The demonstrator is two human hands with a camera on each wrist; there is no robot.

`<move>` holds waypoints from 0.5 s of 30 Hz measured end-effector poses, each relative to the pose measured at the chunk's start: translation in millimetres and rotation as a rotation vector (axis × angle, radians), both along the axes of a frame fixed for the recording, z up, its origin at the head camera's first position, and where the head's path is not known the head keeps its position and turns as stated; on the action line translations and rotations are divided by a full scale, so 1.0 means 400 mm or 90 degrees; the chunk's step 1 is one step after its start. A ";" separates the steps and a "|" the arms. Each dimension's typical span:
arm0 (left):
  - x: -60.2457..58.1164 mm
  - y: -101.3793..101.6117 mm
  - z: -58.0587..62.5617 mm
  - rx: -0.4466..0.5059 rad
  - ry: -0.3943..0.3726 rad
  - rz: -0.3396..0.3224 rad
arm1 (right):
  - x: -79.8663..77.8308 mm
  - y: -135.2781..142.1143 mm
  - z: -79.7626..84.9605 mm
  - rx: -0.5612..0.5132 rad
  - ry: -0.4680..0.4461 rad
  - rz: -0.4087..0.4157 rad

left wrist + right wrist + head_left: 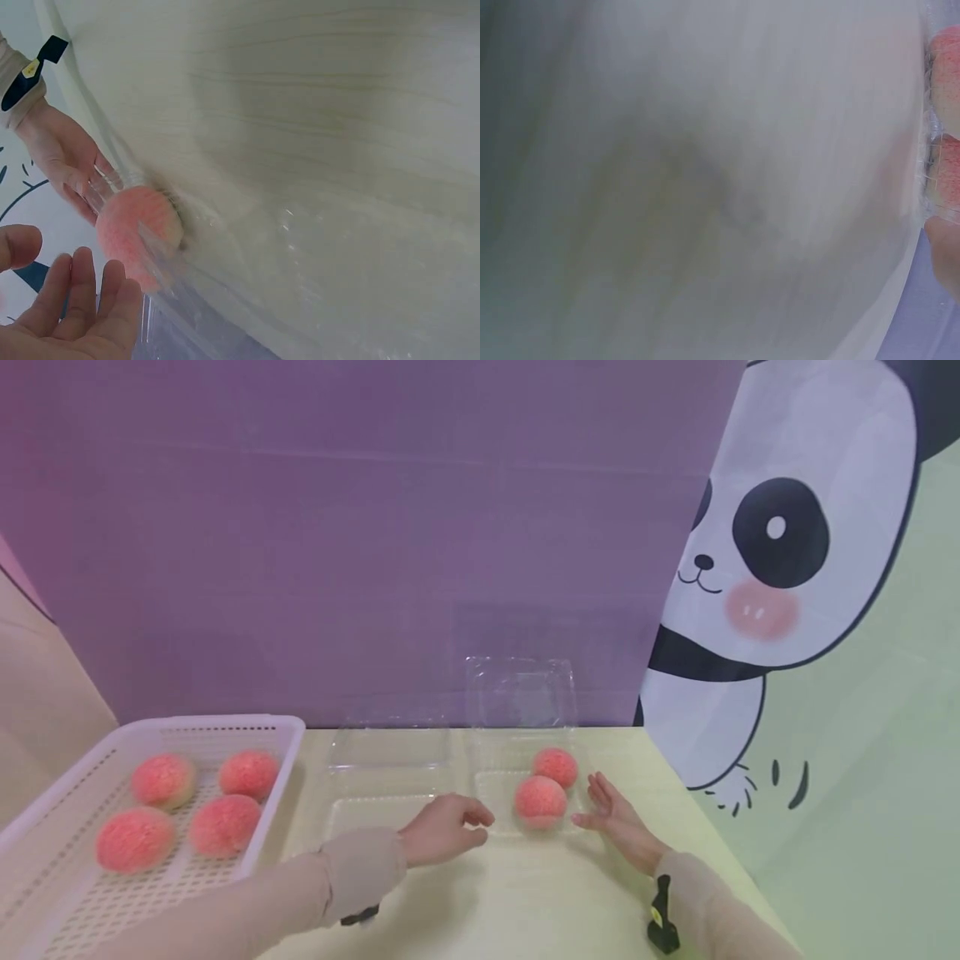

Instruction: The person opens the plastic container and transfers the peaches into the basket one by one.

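Observation:
Two round pink buns with a crumbly coating, the nearer bun (540, 802) and the farther bun (556, 767), sit along the right side of a clear plastic box (495, 827). Its hinged lid (520, 695) stands raised at the back. My left hand (446, 829) hovers at the box's front left, fingers relaxed and holding nothing; the left wrist view shows that hand (75, 315) with spread fingers. On the other side, my right hand (618, 822) has its fingers extended right by the box's right wall, close to the buns. Only a bit of that hand (945, 251) enters the right wrist view.
A second clear box (360, 814), lid raised, lies left of the first. Farther left stands a white perforated basket (288, 752) with several pink buns (225, 825). The pale table (510, 910) ends at a purple backdrop (360, 543); a panda picture (810, 618) covers the right wall.

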State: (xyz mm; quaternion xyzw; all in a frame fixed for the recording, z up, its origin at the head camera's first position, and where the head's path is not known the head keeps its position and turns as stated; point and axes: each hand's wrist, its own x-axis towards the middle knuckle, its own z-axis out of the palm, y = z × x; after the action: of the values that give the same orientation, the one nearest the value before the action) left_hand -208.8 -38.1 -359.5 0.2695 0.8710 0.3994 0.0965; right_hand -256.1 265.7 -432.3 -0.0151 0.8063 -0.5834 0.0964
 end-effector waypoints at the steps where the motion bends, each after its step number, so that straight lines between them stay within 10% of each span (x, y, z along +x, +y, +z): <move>1: -0.003 0.010 -0.002 0.005 -0.002 -0.002 | 0.000 0.000 0.001 -0.001 -0.001 0.000; 15: -0.086 0.155 -0.019 0.016 0.075 0.002 | -0.007 0.008 -0.011 0.007 -0.005 -0.001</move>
State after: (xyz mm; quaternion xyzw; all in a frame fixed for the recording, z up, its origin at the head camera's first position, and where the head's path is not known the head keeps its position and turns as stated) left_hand -243.2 24.1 -367.3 0.2926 0.8704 0.3938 0.0414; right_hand -258.8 268.9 -436.5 -0.0120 0.8090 -0.5793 0.0991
